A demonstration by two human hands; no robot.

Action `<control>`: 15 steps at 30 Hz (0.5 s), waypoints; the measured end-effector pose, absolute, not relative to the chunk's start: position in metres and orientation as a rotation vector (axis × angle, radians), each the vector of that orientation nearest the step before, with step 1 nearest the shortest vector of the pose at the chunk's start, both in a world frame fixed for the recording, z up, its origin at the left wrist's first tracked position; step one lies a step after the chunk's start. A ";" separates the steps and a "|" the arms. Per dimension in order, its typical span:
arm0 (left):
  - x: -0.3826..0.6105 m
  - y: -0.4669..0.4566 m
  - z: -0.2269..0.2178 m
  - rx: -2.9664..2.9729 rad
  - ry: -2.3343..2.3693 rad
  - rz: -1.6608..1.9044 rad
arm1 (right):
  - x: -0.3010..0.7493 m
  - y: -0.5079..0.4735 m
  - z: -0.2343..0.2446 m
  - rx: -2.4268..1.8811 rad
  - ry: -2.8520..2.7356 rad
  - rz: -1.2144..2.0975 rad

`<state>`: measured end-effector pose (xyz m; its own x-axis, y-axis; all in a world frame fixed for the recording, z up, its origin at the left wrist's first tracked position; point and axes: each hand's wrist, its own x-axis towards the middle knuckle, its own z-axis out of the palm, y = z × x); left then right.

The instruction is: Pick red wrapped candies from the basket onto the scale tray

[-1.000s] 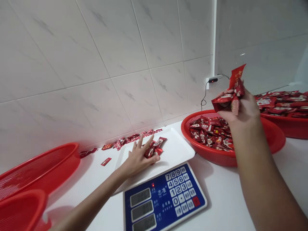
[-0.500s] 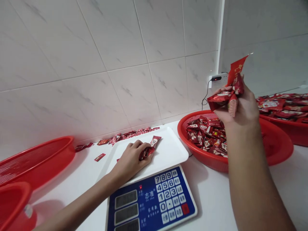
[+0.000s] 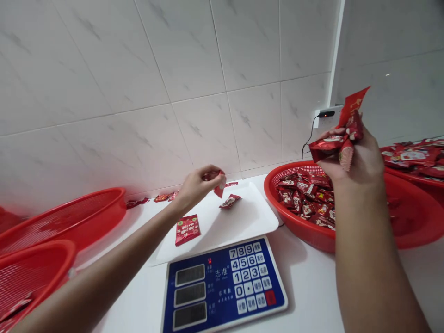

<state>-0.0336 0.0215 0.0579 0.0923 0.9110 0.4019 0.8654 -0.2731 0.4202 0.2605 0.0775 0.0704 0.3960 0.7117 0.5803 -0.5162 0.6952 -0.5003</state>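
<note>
My left hand (image 3: 201,185) is closed on small red snack packets (image 3: 218,185) above the white tray of a digital scale (image 3: 256,215). On that tray lie a single small red packet (image 3: 230,201) and a larger flat red packet (image 3: 188,229). Raised at the right, my right hand (image 3: 362,150) holds several red snack packets (image 3: 328,145) gathered in the palm, with one bright red wrapper sticking up. How many packets the left hand grips is hidden by its fingers. The scale's blue keypad panel (image 3: 222,286) faces me.
A red basket full of wrapped packets (image 3: 272,196) stands right of the scale, with another heaped red basket (image 3: 433,178) beyond. Red baskets (image 3: 111,199) are at the left. Loose packets (image 3: 161,198) lie along the tiled wall. A socket strip with a cable (image 3: 322,121) is at the wall.
My left hand has lifted off the tray with packets, leaving one small packet behind and uncovering the larger flat one. My right hand keeps its packets. The view has shifted slightly left.
</note>
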 end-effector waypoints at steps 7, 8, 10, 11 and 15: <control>-0.011 0.038 0.009 2.424 1.710 0.595 | 0.255 0.063 0.076 -0.279 -0.671 1.055; -0.012 0.036 0.005 2.433 1.711 0.600 | 0.255 0.064 0.075 -0.294 -0.671 1.051; -0.014 0.033 0.001 2.431 1.725 0.604 | 0.255 0.067 0.074 -0.300 -0.755 1.024; -0.014 0.033 0.002 2.425 1.732 0.595 | 0.255 0.068 0.073 -0.288 -0.801 1.014; -0.015 0.034 0.014 2.381 1.753 0.530 | 0.253 0.071 0.075 -0.265 -0.670 1.130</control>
